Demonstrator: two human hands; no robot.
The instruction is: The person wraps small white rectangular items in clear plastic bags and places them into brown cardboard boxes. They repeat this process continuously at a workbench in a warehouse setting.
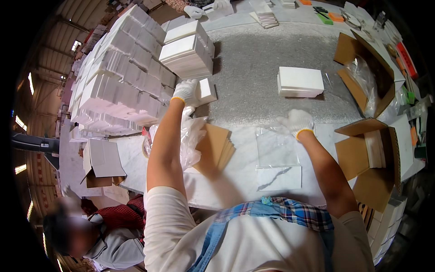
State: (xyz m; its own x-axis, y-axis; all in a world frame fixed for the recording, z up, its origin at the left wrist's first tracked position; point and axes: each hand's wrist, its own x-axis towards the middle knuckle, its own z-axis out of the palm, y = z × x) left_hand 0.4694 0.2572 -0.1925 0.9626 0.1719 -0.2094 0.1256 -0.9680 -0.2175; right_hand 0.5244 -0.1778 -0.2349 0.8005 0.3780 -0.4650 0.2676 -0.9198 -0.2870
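Note:
My left hand (pixel 186 92), in a white knit glove, is closed at the left side of a small stack of white tiles (pixel 207 89), beside the tall tile piles. My right hand (pixel 297 120), gloved too, rests with its thumb apart at the upper edge of a clear plastic bag (pixel 277 147) on the marble-look tabletop. Just below that bag lies a white tile with a grey vein (pixel 278 178); I cannot tell whether part of it is inside. Crumpled clear plastic (pixel 188 140) and brown cardboard sheets (pixel 213 147) lie under and beside my left forearm.
High stacks of white tiles (pixel 122 72) fill the left. Another tile stack (pixel 300 82) sits on the grey surface (pixel 249 68). Open cardboard boxes (pixel 351 158) stand at the right, one holding tiles. A co-worker (pixel 108 231) is at lower left; another person's gloved hand (pixel 195 12) shows far off.

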